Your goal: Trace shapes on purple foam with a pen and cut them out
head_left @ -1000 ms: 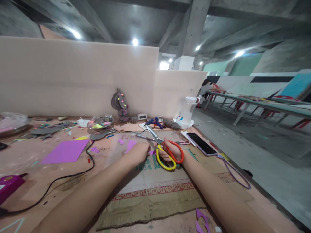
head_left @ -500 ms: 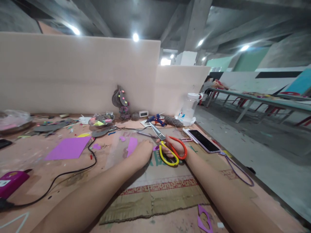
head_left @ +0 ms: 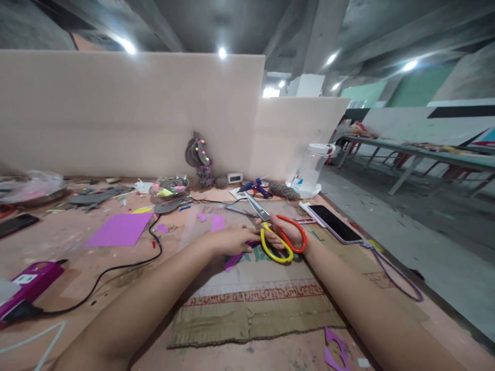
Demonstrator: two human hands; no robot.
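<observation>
In my right hand rests a pair of scissors with one red and one yellow handle loop. Its steel blades point away from me, toward the glue gun, and look closed. My left hand is just left of it, fingers bent around a purple cut piece that looks like craft foam or paper. Part of that piece is hidden under the fingers. Both hands are over a flattened cardboard sheet. Another purple scrap lies beyond my left hand.
A purple sheet and a black cord lie left. A blue glue gun, grey yarn and a clear plastic bottle stand at the back. A phone lies near the table's right edge. A cut-out scrap is in front.
My left hand has turned and its fingers have opened out toward the right hand, showing a purple strip beneath. The scissors stay in my right hand. The whole view has shifted slightly.
</observation>
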